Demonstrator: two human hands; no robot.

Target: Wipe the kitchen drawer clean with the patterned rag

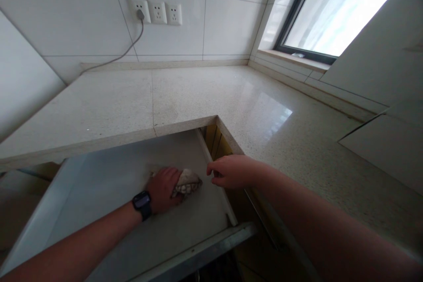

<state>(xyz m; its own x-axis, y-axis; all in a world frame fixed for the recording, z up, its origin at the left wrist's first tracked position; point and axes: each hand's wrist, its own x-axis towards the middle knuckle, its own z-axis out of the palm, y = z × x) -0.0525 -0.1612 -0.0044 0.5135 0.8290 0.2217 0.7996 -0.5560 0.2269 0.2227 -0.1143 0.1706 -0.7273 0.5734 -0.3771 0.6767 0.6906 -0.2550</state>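
Note:
An open white drawer [99, 194] is pulled out below the speckled stone countertop [198, 92]. Inside it, my left hand [163, 189], with a black watch on the wrist, is closed on a crumpled patterned cloth [188, 183] that presses on the drawer floor near the right side. My right hand [231, 172] is curled over the drawer's right side wall [218, 176], gripping its top edge.
The countertop wraps in an L around the corner. A row of white wall sockets [158, 12] has a grey cable plugged in. A window [337, 9] is at the right. The drawer's metal front rail [198, 255] is nearest me.

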